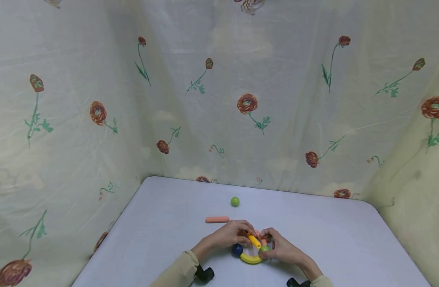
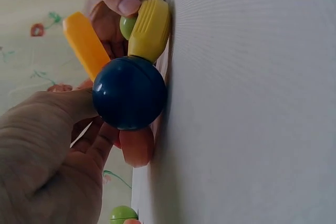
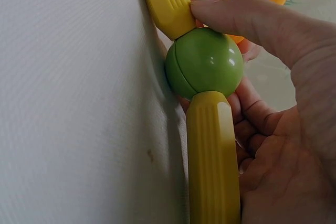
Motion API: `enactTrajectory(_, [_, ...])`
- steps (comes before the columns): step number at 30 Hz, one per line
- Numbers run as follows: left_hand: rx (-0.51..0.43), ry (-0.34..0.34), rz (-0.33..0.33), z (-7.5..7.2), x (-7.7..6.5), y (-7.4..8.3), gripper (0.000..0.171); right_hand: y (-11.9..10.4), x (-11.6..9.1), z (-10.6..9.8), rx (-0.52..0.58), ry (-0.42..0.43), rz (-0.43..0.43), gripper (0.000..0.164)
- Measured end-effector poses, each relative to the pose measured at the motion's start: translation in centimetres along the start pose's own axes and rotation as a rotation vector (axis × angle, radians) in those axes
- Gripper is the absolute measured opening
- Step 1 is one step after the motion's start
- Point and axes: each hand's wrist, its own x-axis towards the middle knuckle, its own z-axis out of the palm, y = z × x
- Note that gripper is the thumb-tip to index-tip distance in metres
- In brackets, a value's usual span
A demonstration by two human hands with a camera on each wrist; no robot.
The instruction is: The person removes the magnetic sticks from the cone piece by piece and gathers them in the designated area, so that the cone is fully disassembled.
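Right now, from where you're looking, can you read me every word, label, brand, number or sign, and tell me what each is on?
None can be read.
Green ball, blue ball, orange stick: no lettering on the sides that show.
Flowered cloth: printed flowers, no words.
Black wrist gear: too small and dark to tell whether it bears any marking.

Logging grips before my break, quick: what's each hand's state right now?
Left hand: closed, pinching the orange-yellow stick.
Right hand: closed, holding the nearer green ball between thumb and fingers.
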Motion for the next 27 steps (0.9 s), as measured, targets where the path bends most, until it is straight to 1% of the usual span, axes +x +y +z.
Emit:
enactTrajectory(9, [-0.058,-0.01,-0.01,-0.2,-0.1,-0.1,0.024,0.0,0.0,-0.1,-0.009,-0.006,-0.015,0.06])
enactTrajectory(11, [-0.053,-0.011,-0.014,-0.4,-0.2,-0.1,0.024,0.1,0.0,-0.1,-0.011,-0.008,-0.024,0.06])
enactTrajectory(14, [-0.022,-0.009,-0.036,-0.7,-0.4,-0.3,0.022,0.1,0.0,-0.1,-0.019,-0.008,-0.033,0.06])
enactTrajectory(17, [0.008,-0.005,-0.068,-1.4,-0.8,-0.3,0.02,0.1,0.0,0.0,-0.025,-0.006,-0.034,0.06])
enactTrajectory(20, [0.024,0.01,-0.096,-2.3,-1.5,-0.3,0.019,0.1,0.0,0.1,-0.037,-0.005,-0.027,0.061])
enactTrajectory(24, [0.06,0.05,-0.091,-3.7,-2.8,-0.8,0.02,0.0,0.0,0.1,-0.054,0.007,-0.012,0.061])
enactTrajectory(27, [0.08,0.089,-0.104,-4.9,-4.0,-1.4,0.02,-0.2,0.0,0.1,-0.051,0.021,0.006,0.061])
